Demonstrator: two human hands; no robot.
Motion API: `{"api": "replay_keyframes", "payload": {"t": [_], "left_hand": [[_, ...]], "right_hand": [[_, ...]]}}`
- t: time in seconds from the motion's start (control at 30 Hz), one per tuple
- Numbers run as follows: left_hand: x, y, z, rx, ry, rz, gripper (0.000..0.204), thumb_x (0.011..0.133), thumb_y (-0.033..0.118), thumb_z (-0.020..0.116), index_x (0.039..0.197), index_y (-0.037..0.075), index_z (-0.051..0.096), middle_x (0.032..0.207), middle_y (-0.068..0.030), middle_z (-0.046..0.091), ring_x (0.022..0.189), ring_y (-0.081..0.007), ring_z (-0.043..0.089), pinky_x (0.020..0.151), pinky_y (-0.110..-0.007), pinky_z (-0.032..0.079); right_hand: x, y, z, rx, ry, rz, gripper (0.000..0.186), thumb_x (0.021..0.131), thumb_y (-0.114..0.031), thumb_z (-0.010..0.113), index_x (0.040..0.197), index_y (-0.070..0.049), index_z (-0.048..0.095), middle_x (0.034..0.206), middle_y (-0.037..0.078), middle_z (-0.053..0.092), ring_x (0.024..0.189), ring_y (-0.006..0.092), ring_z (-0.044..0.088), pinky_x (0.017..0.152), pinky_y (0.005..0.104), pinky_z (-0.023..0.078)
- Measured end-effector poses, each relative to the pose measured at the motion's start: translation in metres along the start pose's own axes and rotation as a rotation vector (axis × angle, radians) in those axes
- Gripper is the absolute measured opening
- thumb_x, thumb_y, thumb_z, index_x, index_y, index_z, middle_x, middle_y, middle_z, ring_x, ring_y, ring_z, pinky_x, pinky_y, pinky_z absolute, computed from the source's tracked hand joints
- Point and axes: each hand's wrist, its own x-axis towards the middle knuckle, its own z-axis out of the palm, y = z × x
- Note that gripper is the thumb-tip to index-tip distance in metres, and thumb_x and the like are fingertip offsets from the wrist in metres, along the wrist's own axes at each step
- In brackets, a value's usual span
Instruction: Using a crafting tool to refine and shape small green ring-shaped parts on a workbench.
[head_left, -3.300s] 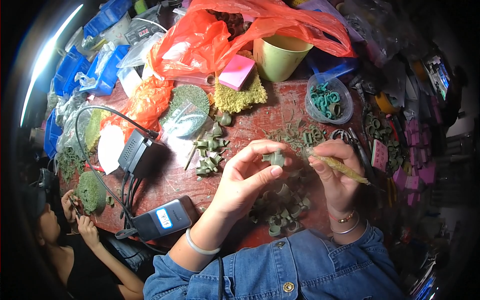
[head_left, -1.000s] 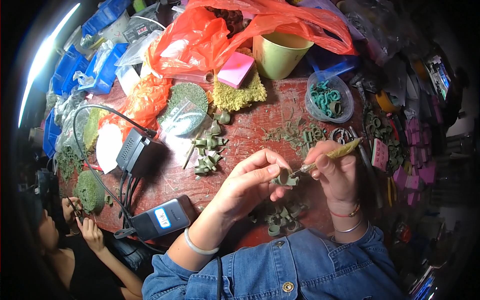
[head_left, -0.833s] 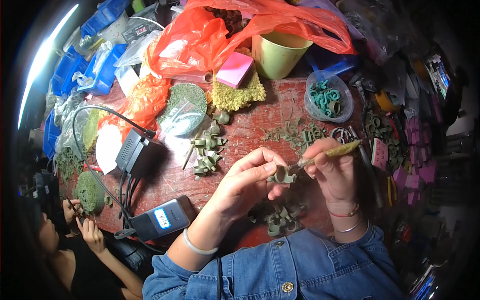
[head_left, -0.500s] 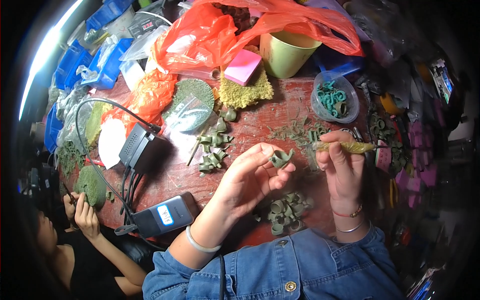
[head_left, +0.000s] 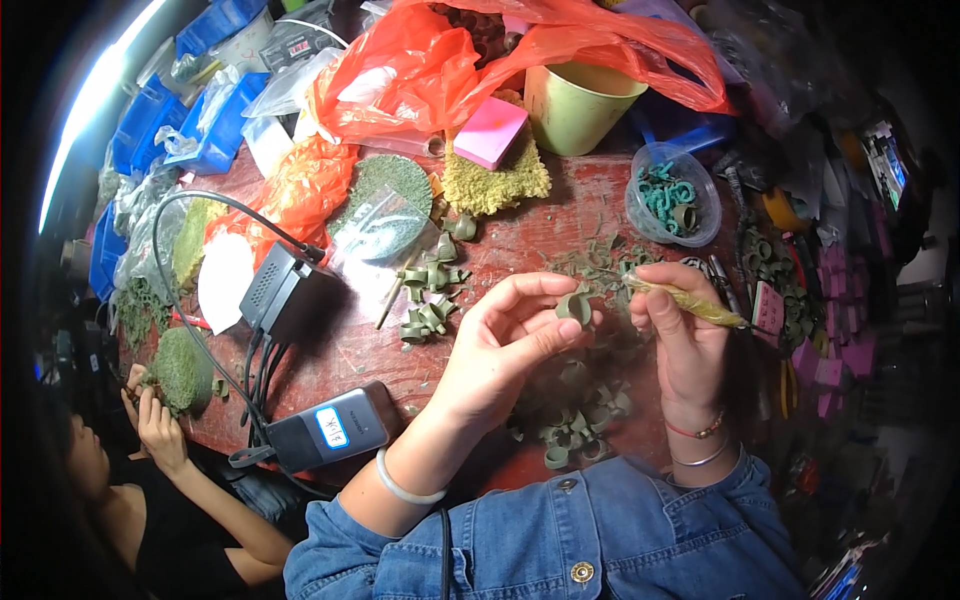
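Note:
My left hand pinches a small curved olive-green piece between thumb and fingers. Just right of it, my right hand grips a slim tool wrapped in yellowish material, held slanting, apart from the piece. Beneath and between my hands lies a pile of similar green pieces. More folded green pieces sit left of my fingers, beside a thin stick. Green shavings are scattered on the red worktable beyond my hands.
Ahead are a clear tub, green cup, pink block and red bags. Left are a black boxy device with cables, a power bank and blue bins. A co-worker holds something by a green mound.
About a second ago the tool's tip was at the piece; now they are apart. My left hand has moved up and turned the piece, and the tool now slopes down to the right.

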Motion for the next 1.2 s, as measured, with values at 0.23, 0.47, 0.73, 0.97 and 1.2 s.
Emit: {"api": "replay_keyframes", "payload": {"t": [0.23, 0.47, 0.73, 0.97, 1.2], "left_hand": [[0.001, -0.004, -0.003, 0.198, 0.046, 0.093, 0.037, 0.084, -0.008, 0.070, 0.118, 0.000, 0.058, 0.114, -0.0084, 0.064, 0.107, -0.0187, 0.063, 0.095, -0.032, 0.051], [-0.003, -0.008, 0.001, 0.603, 0.047, 0.081, 0.028, 0.088, 0.001, 0.071, 0.113, 0.002, 0.061, 0.101, -0.0017, 0.063, 0.091, -0.0100, 0.059, 0.081, -0.024, 0.048], [-0.001, -0.019, -0.003, 1.080, 0.045, 0.367, 0.017, 0.086, 0.016, 0.076, 0.085, 0.002, 0.067, 0.081, -0.0029, 0.056, 0.066, -0.0087, 0.050, 0.056, -0.025, 0.041], [0.001, -0.014, -0.007, 0.774, 0.222, 0.215, 0.020, 0.093, 0.013, 0.063, 0.078, -0.001, 0.061, 0.065, 0.0051, 0.055, 0.060, -0.0022, 0.045, 0.051, -0.023, 0.035], [0.002, -0.012, -0.018, 0.613, 0.231, 0.111, 0.022, 0.093, 0.014, 0.058, 0.073, 0.004, 0.060, 0.067, 0.0044, 0.058, 0.059, -0.0016, 0.046, 0.053, -0.021, 0.034]], "right_hand": [[-0.001, -0.001, -0.006, 0.009, -0.028, 0.011, 0.022, 0.097, -0.018, 0.064, 0.109, 0.001, 0.066, 0.087, 0.002, 0.067, 0.073, 0.0039, 0.060, 0.066, 0.0170, 0.047], [0.000, 0.001, -0.006, -0.005, -0.013, 0.030, 0.021, 0.098, -0.018, 0.064, 0.109, -0.001, 0.066, 0.082, 0.000, 0.065, 0.071, 0.0027, 0.058, 0.063, 0.0158, 0.045], [0.014, 0.006, 0.007, -0.235, -0.243, -0.082, 0.024, 0.103, -0.014, 0.053, 0.119, -0.001, 0.063, 0.098, 0.005, 0.068, 0.085, 0.0072, 0.064, 0.072, 0.0210, 0.052], [0.067, 0.013, 0.073, -0.372, -0.635, -0.459, 0.026, 0.096, -0.004, 0.056, 0.122, 0.001, 0.057, 0.107, 0.019, 0.066, 0.099, 0.0289, 0.068, 0.081, 0.0351, 0.053], [0.082, 0.018, 0.080, -0.477, -0.727, -0.343, 0.026, 0.099, -0.010, 0.055, 0.124, 0.000, 0.054, 0.099, 0.021, 0.066, 0.083, 0.0263, 0.068, 0.073, 0.0364, 0.052]]}}
